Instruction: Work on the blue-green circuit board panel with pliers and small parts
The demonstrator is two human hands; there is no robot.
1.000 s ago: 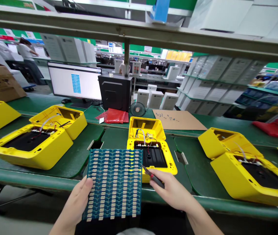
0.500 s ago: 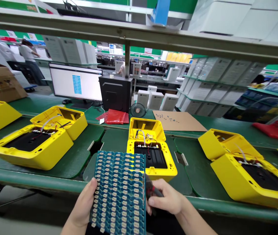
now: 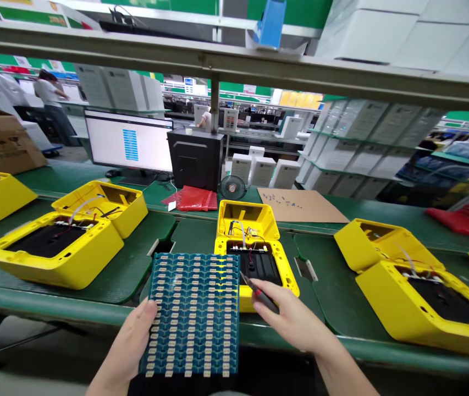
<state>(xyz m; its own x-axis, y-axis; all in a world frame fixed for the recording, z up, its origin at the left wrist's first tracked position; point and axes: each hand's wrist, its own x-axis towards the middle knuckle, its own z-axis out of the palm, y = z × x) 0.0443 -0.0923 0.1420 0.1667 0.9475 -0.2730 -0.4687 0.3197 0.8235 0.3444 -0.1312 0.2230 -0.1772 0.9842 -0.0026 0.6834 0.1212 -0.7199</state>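
A blue-green panel of small circuit boards (image 3: 193,316), bearing rows of pale rectangular parts, is held up by its left edge in my left hand (image 3: 133,335). The thumb lies on its face; the fingers behind it are hidden. My right hand (image 3: 290,316) is closed round dark pliers or cutters (image 3: 264,295) with red on the handles. Their tip sits close to the panel's upper right edge; whether it touches I cannot tell. Behind the panel, an open yellow case (image 3: 290,275) with a black inside, wires and a white ribbon cable stands on the line.
More open yellow cases stand left (image 3: 94,258) and right (image 3: 395,308) on green carrier plates. Behind them are a monitor (image 3: 129,140), a black computer tower (image 3: 195,159), red bags (image 3: 196,198), a small fan (image 3: 233,187) and cardboard (image 3: 312,206) with small parts. A shelf beam (image 3: 259,69) crosses overhead.
The panel has shifted slightly left and now faces me more squarely. My right hand has risen with the tool, whose tip now shows near the panel's upper right edge.
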